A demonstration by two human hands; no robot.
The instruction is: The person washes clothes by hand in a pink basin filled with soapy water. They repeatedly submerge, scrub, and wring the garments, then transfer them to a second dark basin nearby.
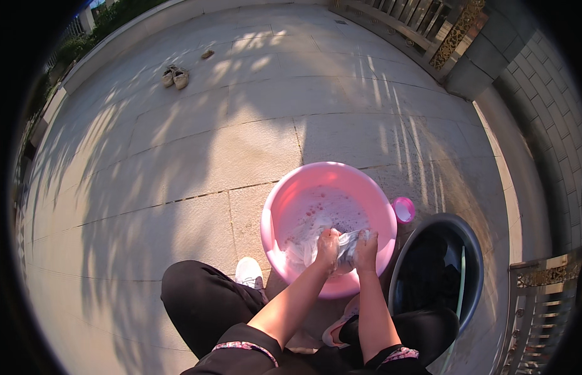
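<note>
A large pink plastic basin (329,171) stands on the paving before me, with sudsy water inside. Over its near part, my left hand (327,249) and my right hand (366,251) both grip a wet white cloth (349,243), a short stretch of which spans the gap between them. More of the white cloth trails to the left into the foamy water. Suds cling to my fingers. The lower part of the cloth is partly hidden by my hands and the foam.
Right of the basin are a small pink cup (404,210) with white contents and a dark oval tub (476,262) holding dark cloth and a pale green stick. A pair of shoes (175,77) stands far off at the upper left. Metal gates (544,276) flank the right.
</note>
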